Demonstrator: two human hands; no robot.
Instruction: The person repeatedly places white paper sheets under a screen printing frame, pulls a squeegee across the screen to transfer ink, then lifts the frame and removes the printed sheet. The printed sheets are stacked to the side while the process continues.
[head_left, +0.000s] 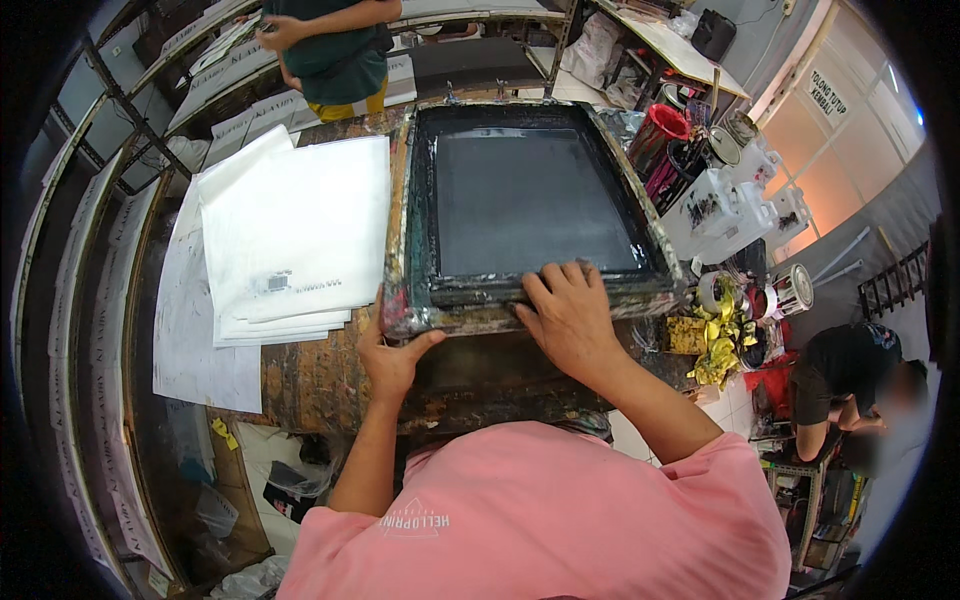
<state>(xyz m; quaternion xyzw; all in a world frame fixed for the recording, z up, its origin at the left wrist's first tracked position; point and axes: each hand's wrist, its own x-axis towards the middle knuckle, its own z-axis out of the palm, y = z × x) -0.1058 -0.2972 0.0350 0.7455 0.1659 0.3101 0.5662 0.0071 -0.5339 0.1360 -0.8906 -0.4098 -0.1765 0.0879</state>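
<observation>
A screen printing frame (397,225) lies on the worktable in front of me, its wooden rim smeared with dried ink. Dark mesh (530,200) fills it, with wet-looking black ink along the inner edges. My left hand (392,362) is closed on the near left corner, thumb along the front and fingers at the left side. Over the near rim, right of the middle, bends my right hand (570,318), its fingers on top and its thumb at the front. Whatever lies under the frame is hidden.
White sheets (300,225) with small dark prints lie left of the frame. Ink pots (668,122), white jugs (715,215) and yellow crumpled wrap (715,345) crowd the right side. Racks (90,350) stand at left. One person (330,50) stands beyond; another (845,380) is at right.
</observation>
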